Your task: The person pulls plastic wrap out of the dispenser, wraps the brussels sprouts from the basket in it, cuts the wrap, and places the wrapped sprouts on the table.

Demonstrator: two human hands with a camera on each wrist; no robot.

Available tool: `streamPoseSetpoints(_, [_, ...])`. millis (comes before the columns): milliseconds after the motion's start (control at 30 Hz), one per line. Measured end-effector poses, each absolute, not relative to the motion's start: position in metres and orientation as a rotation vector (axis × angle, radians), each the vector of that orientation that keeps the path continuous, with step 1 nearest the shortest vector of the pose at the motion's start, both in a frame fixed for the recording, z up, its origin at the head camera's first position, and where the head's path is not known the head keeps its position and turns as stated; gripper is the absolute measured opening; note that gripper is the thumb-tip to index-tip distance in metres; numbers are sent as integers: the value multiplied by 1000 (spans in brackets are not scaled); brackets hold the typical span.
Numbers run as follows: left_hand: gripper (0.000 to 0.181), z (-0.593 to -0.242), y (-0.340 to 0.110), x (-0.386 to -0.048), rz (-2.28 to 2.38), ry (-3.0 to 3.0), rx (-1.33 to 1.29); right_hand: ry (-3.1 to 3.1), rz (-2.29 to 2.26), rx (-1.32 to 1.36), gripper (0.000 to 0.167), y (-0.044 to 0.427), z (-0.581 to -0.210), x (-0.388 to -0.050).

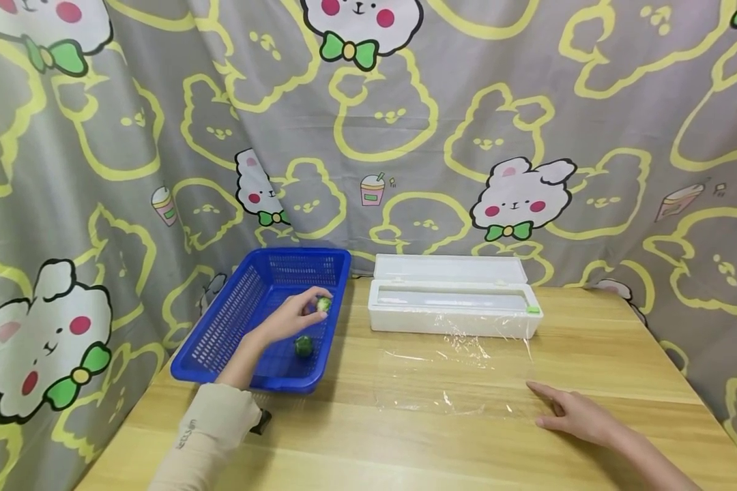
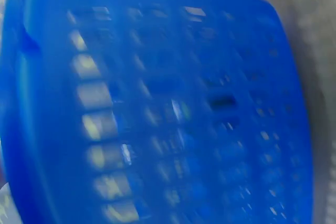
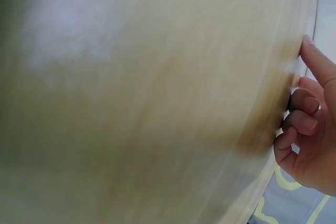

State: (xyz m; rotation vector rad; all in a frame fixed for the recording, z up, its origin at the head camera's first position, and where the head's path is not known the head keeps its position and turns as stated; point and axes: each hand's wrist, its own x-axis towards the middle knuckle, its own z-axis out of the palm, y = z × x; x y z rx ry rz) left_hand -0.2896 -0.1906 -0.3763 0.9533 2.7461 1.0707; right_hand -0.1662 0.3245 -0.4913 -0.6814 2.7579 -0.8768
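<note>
My left hand (image 1: 290, 318) pinches a small green vegetable (image 1: 324, 304) between thumb and fingers, over the right side of the blue basket (image 1: 310, 382). A darker green vegetable (image 1: 304, 346) lies in the basket below it. Clear plastic film (image 1: 454, 382) stretches from the white box (image 1: 448, 326) over the table. At the film's right edge is my right hand (image 1: 574, 416), index finger extended; in the right wrist view this hand (image 3: 315, 124) has its other fingers bent, holding nothing. The left wrist view shows only the blurred basket wall (image 2: 52, 129), without the hand.
The white box stands at the table's back with its lid (image 1: 451, 269) raised and a green piece (image 1: 533, 309) at its right end. A patterned curtain (image 1: 405, 136) hangs behind the wooden table (image 1: 356, 443). A small black object (image 1: 261, 421) lies by the left sleeve.
</note>
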Motion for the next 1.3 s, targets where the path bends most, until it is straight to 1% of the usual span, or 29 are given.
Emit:
streamPoseSetpoints(200, [34,-366,-162,-282,1067,2680,1011,2769,-877,-687,65,326,-491,-164])
streamPoseSetpoints(467, [32,-366,-137,-269,1094,2630,1149,2808,-862,-720,64,323,-491,-167])
streamPoseSetpoints(833, [31,-367,-107,-257,1097,2599,1187,2806,-843,-677,65,325,-493,-166])
streamPoseSetpoints(1133, [32,-383,-71,-255,1070,2455,1294,2821,-849,-695,64,324,-493,-166])
streamPoseSetpoints(1300, [32,-396,-47,-254,1027,2386,1295,2812,-853,-705,64,324,-492,-165])
